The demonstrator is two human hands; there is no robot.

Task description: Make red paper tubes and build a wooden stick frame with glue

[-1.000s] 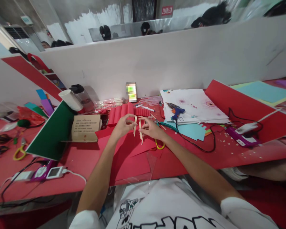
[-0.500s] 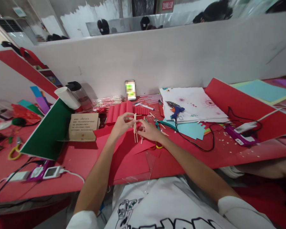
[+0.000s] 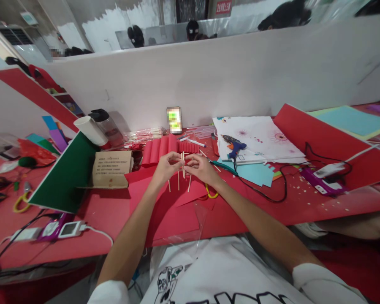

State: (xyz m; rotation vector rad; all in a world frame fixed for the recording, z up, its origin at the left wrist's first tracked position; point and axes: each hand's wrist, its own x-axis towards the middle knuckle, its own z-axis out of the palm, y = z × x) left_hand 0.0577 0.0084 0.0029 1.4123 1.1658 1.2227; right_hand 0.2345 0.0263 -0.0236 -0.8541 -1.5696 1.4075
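Above the red paper sheets (image 3: 172, 215), my left hand (image 3: 167, 168) and my right hand (image 3: 203, 169) meet fingertip to fingertip. Both are closed on a few thin wooden sticks (image 3: 183, 164), held upright side by side between them. Several more pale sticks (image 3: 178, 181) show below the fingers, slanting over the red paper. Whether these join the held ones I cannot tell. Yellow-handled scissors (image 3: 213, 192) lie partly hidden by my right wrist.
Rolled red paper (image 3: 160, 150) lies behind my hands, and a phone (image 3: 174, 120) leans on the partition. On the right, a blue glue gun (image 3: 236, 147) rests on white sheets, its cord trailing past. To the left stand a cardboard box (image 3: 111, 169) and a green board (image 3: 65, 177).
The held sticks have shifted slightly right and up, and my fingertips have closed in on them from both sides. More sticks now show below my left hand.
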